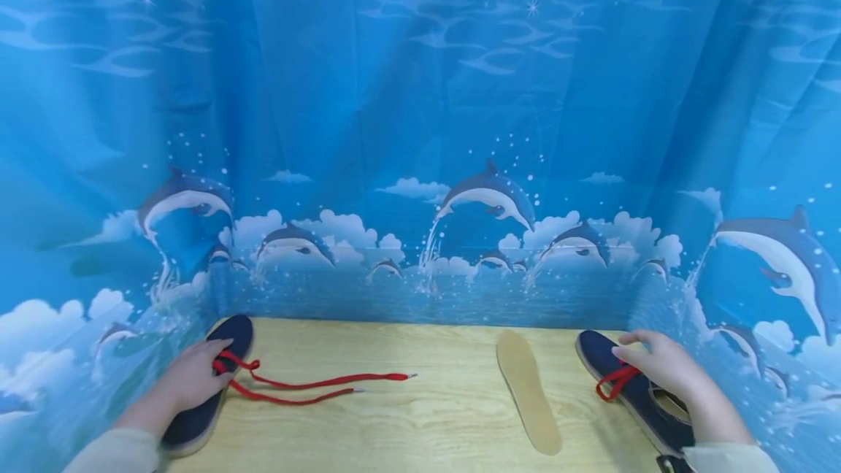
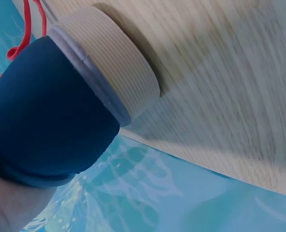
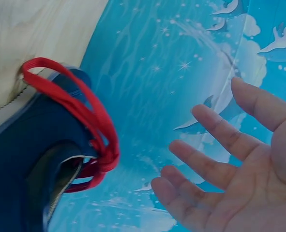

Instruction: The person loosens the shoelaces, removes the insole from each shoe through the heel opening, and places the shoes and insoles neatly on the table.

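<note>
A navy canvas shoe [image 1: 190, 425] stands on the left of the wooden table, its untied red lace [image 1: 315, 385] trailing to the right. My left hand [image 1: 193, 378] holds its upper near the lace; in the left wrist view the shoe's heel [image 2: 51, 106] hides the fingers. On the right is a matching shoe [image 1: 647, 404], its red lace [image 3: 97, 121] tied in a bow. My right hand [image 1: 670, 363] hovers beside this shoe. In the right wrist view its fingers are spread and slightly bent, with nothing between them and a gap to the shoe.
A beige insole [image 1: 528, 393] lies flat on the table [image 1: 447, 429], left of the right shoe. Blue dolphin-print sheeting [image 1: 420, 130] rises behind the table and along both sides. A small dark object [image 1: 673, 464] shows at the bottom edge by the right sleeve.
</note>
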A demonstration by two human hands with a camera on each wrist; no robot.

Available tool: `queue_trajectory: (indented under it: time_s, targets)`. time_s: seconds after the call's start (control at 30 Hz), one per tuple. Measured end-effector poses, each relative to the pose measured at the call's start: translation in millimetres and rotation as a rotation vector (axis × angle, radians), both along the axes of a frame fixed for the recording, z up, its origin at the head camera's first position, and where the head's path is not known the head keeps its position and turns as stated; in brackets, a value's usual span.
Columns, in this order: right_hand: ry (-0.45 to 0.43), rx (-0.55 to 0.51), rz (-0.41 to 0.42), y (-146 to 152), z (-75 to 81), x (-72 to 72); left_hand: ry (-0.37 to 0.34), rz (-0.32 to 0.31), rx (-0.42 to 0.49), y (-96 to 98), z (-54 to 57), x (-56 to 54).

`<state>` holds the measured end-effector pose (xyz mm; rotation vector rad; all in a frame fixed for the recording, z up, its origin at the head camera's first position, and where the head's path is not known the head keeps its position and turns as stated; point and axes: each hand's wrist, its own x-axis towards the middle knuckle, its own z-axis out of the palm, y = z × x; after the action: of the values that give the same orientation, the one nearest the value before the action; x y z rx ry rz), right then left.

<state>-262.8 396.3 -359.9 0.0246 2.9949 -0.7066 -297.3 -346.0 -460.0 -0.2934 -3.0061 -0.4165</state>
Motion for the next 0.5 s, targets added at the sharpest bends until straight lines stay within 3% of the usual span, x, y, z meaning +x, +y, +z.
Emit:
queue_trajectory:
  time_s: [0.5]
  targets:
    - [-0.02,-0.01,-0.037,21,-21.4,-7.3,-0.023,-0.001,-0.033,-2.3,2.3,1.6]
